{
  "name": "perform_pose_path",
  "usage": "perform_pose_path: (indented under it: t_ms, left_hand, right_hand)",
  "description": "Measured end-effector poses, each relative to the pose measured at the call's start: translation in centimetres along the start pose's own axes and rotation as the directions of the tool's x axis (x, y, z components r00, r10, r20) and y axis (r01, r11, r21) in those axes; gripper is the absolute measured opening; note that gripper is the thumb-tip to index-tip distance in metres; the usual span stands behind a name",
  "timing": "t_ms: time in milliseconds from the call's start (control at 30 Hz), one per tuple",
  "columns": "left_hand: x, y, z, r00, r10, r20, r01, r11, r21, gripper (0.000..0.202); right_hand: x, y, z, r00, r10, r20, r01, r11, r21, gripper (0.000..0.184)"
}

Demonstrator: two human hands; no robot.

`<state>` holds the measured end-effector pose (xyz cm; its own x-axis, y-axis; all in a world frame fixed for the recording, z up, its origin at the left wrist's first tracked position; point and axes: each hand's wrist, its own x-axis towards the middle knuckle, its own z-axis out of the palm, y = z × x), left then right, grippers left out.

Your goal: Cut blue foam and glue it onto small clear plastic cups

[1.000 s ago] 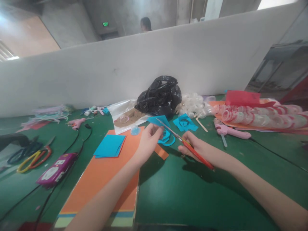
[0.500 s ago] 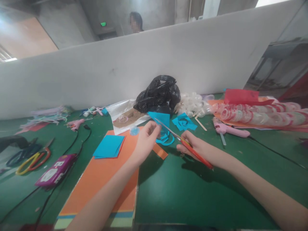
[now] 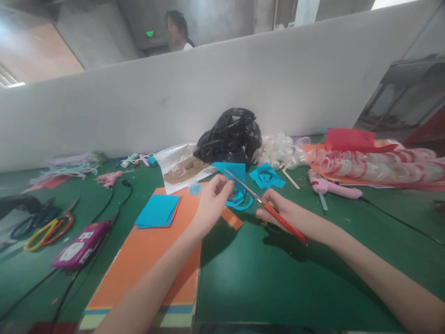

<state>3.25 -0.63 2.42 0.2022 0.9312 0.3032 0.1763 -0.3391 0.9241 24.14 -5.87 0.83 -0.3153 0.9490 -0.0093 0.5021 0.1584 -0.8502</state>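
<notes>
My right hand [image 3: 278, 208] grips a pair of red-handled scissors [image 3: 273, 213], with the blades pointing up and left. Their tips reach my left hand [image 3: 215, 195], whose thumb and fingers are pinched together; what is between them is hidden or too small to make out. Just beyond the left fingers is a blue piece of paper [image 3: 238, 170], partly covered by hand and blades. Curved blue paper strips [image 3: 245, 203] lie below the blades. A blue paper offcut with a cut-out middle [image 3: 257, 180] rests on the table to the right.
Blue square sheets [image 3: 156, 211] lie on an orange paper stack [image 3: 146, 269]. Beyond are a black plastic bag [image 3: 229, 134] and clear plastic pieces [image 3: 278, 148]. Pink glue guns [image 3: 335, 189] lie on both sides. At left are a purple box [image 3: 81, 246] and yellow-orange scissors [image 3: 48, 234].
Both hands and the scissors stay almost where they were. Behind the white partition, a person has moved to the left.
</notes>
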Motion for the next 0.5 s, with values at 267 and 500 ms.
perform_pose_path:
  t_ms: [267, 500]
  left_hand:
    - [-0.46, -0.20, 0.61, 1.000, -0.021, 0.017, 0.022, 1.000, -0.013, 0.030]
    - [-0.60, -0.40, 0.78, 0.999, -0.033, 0.002, 0.033, 0.999, -0.041, 0.031]
  right_hand:
    - [0.01, -0.18, 0.21, 0.999, 0.029, 0.037, -0.029, 1.000, 0.011, 0.058]
    - [0.35, 0.43, 0.42, 1.000, 0.026, 0.017, -0.028, 0.996, 0.082, 0.059]
